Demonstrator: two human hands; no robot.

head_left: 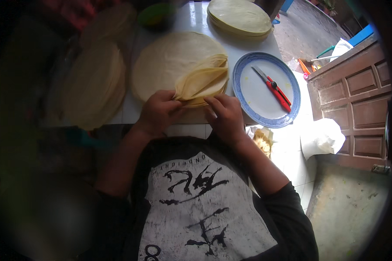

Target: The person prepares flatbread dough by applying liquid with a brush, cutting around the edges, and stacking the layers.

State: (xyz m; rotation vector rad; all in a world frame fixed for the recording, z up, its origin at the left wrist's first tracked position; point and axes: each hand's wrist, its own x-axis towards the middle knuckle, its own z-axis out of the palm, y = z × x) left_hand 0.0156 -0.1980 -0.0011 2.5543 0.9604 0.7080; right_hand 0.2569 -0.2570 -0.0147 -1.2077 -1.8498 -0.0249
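A stack of thin, pale round pastry wrappers (170, 56) lies at the table's front edge, before me. Several of its upper sheets are lifted and folded back on the right, making loose layered flaps (204, 80). My left hand (160, 111) is closed on the gathered near edge of these flaps. Against the stack's front right edge, my right hand (225, 115) has its thumb and fingers pinched on the wrapper rims. To the right is a white plate (248, 102) with a blue rim, and on it rests a red-handled box cutter (274, 89) with its blade out.
More round wrappers stand in a stack (239, 17) at the far right and in a dim pile (93, 82) at the left. Behind sits a green bowl (154, 16). Right of the table are a white sack (322, 138) and a brown panelled door (353, 100).
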